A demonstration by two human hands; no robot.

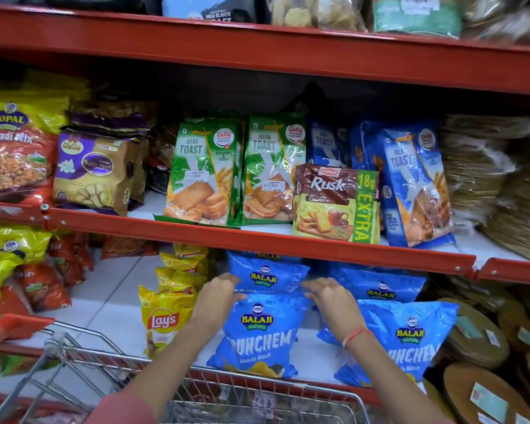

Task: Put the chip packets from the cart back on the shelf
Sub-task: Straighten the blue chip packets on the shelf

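On the lower shelf (104, 304), both hands grip a "Balaji Crunchem" packet (257, 332).

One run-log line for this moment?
left hand on front Balaji packet | right hand same packet | bottom shelf

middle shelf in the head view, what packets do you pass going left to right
Gopal mix packet → Kaju toast packet → two green Jeera Toast packets → brown Rusk packet → blue Milk Toast packet → stacked flat rounds in clear wrap
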